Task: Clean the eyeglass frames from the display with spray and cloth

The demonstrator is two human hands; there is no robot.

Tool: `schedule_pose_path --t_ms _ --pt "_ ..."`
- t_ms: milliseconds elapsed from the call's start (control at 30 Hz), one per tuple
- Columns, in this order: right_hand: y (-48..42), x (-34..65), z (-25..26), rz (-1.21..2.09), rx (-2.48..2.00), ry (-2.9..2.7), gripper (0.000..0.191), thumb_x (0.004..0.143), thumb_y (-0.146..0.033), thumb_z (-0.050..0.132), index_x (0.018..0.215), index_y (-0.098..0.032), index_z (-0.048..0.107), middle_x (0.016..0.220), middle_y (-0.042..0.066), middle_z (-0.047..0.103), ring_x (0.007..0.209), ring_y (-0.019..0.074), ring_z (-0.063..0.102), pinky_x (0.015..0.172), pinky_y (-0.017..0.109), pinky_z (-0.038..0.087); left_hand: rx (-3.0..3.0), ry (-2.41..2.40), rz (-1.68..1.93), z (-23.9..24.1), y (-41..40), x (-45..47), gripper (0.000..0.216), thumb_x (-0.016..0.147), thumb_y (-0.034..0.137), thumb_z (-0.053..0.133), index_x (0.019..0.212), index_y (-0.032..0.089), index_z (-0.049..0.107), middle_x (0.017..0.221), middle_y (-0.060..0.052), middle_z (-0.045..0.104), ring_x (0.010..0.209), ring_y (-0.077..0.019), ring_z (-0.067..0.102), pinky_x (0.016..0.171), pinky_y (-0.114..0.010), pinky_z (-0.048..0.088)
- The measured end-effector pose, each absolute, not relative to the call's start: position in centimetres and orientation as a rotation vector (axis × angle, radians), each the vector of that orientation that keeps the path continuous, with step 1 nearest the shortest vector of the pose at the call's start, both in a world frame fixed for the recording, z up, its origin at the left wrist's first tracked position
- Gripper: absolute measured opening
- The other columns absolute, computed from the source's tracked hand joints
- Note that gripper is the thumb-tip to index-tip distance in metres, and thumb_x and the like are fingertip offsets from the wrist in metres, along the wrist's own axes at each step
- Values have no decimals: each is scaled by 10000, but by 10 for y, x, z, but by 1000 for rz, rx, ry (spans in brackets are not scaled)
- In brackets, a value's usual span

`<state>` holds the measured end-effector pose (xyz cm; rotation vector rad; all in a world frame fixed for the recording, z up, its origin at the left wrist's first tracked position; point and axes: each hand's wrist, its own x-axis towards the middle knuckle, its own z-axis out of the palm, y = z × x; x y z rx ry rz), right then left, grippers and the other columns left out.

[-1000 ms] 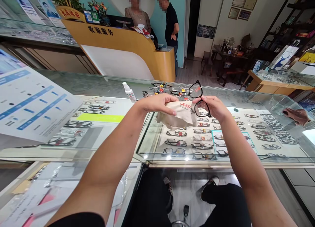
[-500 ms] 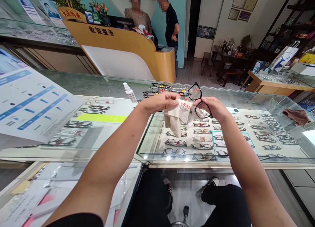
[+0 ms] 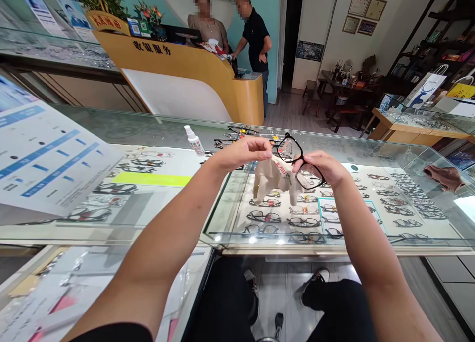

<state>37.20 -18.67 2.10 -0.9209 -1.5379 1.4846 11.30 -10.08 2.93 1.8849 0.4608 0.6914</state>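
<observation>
Above the glass counter, my left hand pinches the top edge of a cream lens cloth with red lettering, which hangs down in folds. My right hand grips a pair of black-framed eyeglasses near the bridge. The eyeglasses are tilted, one lens up to the left and the other lower right. The cloth's right part reaches to my right fingers; whether they hold it too I cannot tell. A white spray bottle stands on the counter left of my left hand.
Rows of eyeglasses lie inside the glass display counter. More frames rest on top behind my hands. A printed sheet stands at left, a brown cloth at right. Two people are by the cashier desk.
The cloth has shifted and hangs more spread out and folded between my hands. The eyeglasses have tilted further. The standing person at the desk has reached an arm forward.
</observation>
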Motion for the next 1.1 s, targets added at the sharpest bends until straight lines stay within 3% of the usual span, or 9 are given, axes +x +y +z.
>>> schedule_pose_path --t_ms 167,333,700,867,1100 --pt "-184 370 26 1378 -965 -1498 423 793 -577 802 795 -155 822 743 54 737 660 135 588 644 266 456 1891 525 750 31 -101 113 568 703 671 846 713 155 609 648 8 541 596 -96 437 566 -231 349" --pt "-181 370 26 1286 -992 -1483 419 799 -573 787 810 -155 822 790 68 770 718 150 613 724 279 474 1992 616 771 33 -102 113 564 720 675 820 708 146 624 671 1 555 627 -102 450 592 -235 347" --pt "-179 374 23 1249 -1048 -1471 451 804 -592 780 832 -143 804 693 33 683 633 125 541 607 260 425 1832 564 697 32 -108 117 651 722 766 786 746 169 525 652 39 448 544 -63 347 488 -193 256" --pt "-182 371 25 1340 -989 -1430 458 785 -590 800 824 -135 769 673 40 691 596 133 565 576 265 433 1856 567 537 33 -107 115 604 730 721 805 793 162 585 621 37 470 529 -69 372 477 -192 267" --pt "-177 368 18 1352 -1022 -1460 447 790 -592 781 807 -146 784 667 34 696 612 131 558 592 264 415 1769 482 515 29 -108 118 633 669 717 844 652 162 540 718 -18 548 598 -94 458 505 -211 328"
